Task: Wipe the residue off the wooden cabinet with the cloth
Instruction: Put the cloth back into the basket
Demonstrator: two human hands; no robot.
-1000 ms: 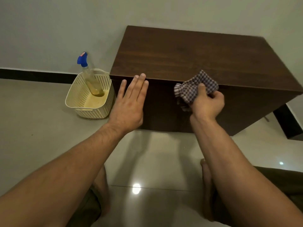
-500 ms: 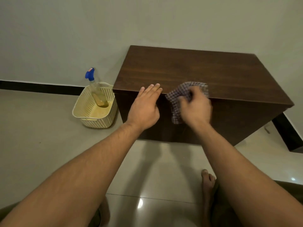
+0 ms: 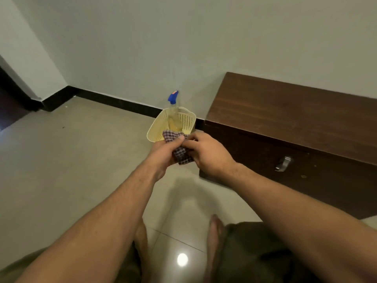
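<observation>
The dark wooden cabinet (image 3: 285, 119) stands against the wall at the right, with a metal handle (image 3: 283, 164) on its front and a few pale specks near it. The checked cloth (image 3: 181, 157) is bunched between both hands, in front of the cabinet's left corner and just over the basket's near rim. My left hand (image 3: 165, 152) grips the cloth from the left with its thumb on top. My right hand (image 3: 206, 154) pinches it from the right.
A cream perforated basket (image 3: 157, 127) sits on the tiled floor left of the cabinet, holding a spray bottle (image 3: 173, 111) with a blue nozzle. A black skirting runs along the wall. My bare feet and knees show at the bottom.
Both hands left the cabinet's front edge and came together left of it. The left hand now holds the cloth too. The view swung left, putting the cabinet at the right.
</observation>
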